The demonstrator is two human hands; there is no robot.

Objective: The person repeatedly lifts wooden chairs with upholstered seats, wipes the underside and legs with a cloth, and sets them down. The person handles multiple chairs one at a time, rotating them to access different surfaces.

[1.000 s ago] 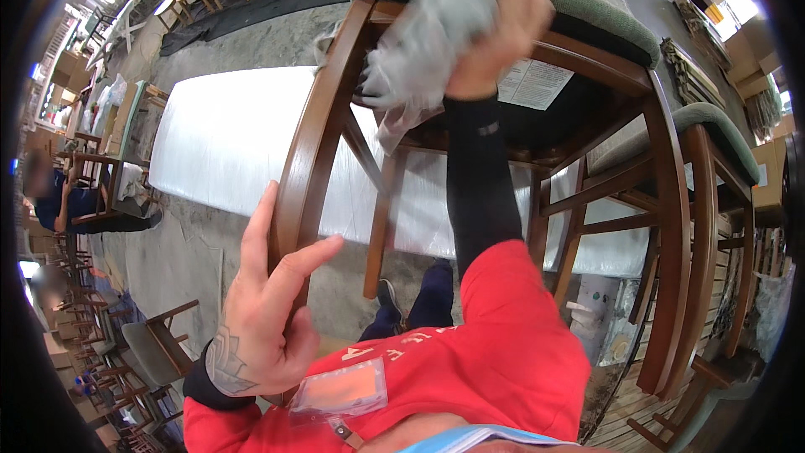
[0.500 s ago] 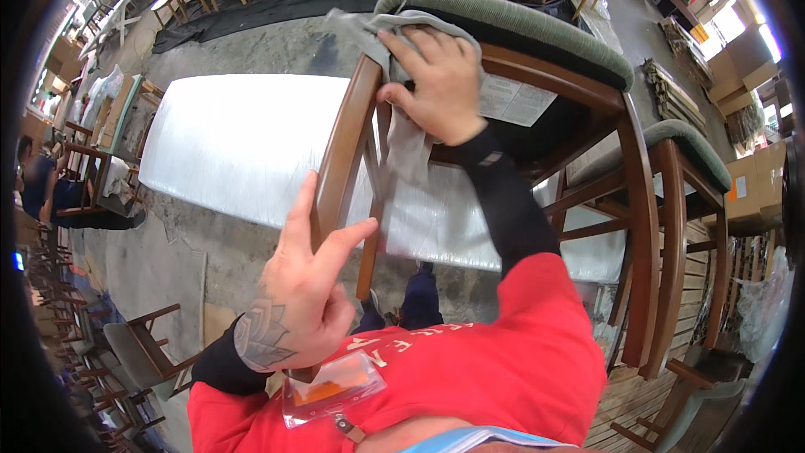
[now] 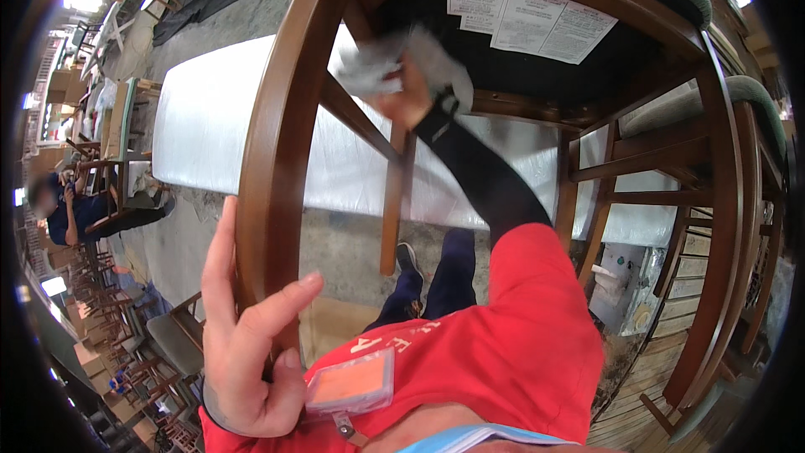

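In the head view, a wooden chair (image 3: 277,109) is held up, turned over, in front of the person. Its curved back rail runs from the top of the picture down to the lower left. The left hand (image 3: 243,344) is on the lower end of this rail: the thumb presses on the near side of the wood and the fingers stand straight along the far side, so the hand is spread against the rail and not closed around it. The right hand (image 3: 411,88), at the end of a black sleeve, is inside the chair frame, just below the dark underside of the seat. It is closed on a grey cloth (image 3: 386,63), which is bunched and blurred, and the cloth touches the inner wood near the place where a rung meets the seat frame.

Behind the chair lies a long table (image 3: 210,117) under a white cover. A second chair (image 3: 713,159) with a green seat stands to the right of the held chair. Far to the left of it a seated person (image 3: 63,214) is at work.

I judge that the step in hand is wiping the inner frame under the seat. The next move would need the left hand to keep the chair steady, or to turn it, while the cloth goes along the rungs not yet reached.
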